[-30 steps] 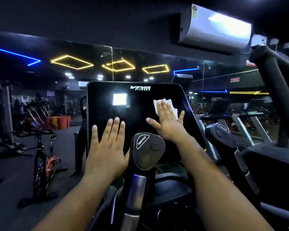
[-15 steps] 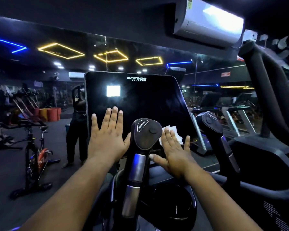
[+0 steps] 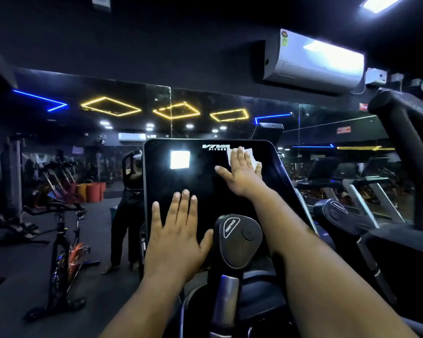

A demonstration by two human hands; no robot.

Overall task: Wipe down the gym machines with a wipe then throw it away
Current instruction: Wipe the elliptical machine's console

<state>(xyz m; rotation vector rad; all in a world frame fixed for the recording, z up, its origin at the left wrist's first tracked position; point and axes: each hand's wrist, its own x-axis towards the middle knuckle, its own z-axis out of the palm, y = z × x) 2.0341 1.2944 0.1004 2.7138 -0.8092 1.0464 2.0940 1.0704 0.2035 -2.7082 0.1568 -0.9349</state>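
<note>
Ceiling: dark, with yellow diamond-shaped light outlines (image 3: 111, 106), blue light strips (image 3: 40, 98) and small white spotlights.
Wall: dark band above a row of mirror panels (image 3: 230, 103).
Air conditioner (image 3: 313, 62): white unit, mounted high on the wall at upper right.
Floor (image 3: 15, 276): dark, matte.
Left area: black spin bike (image 3: 64, 252) with orange detail; orange and red cylinders (image 3: 92, 191) behind it.
Right area: treadmills (image 3: 366, 191), in dim light.

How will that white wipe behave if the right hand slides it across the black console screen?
The white wipe is probably limp: it lies flattened under the right hand. It looks thin and light, so it may bunch without flat pressure. The glossy console screen should let it glide easily.
</note>
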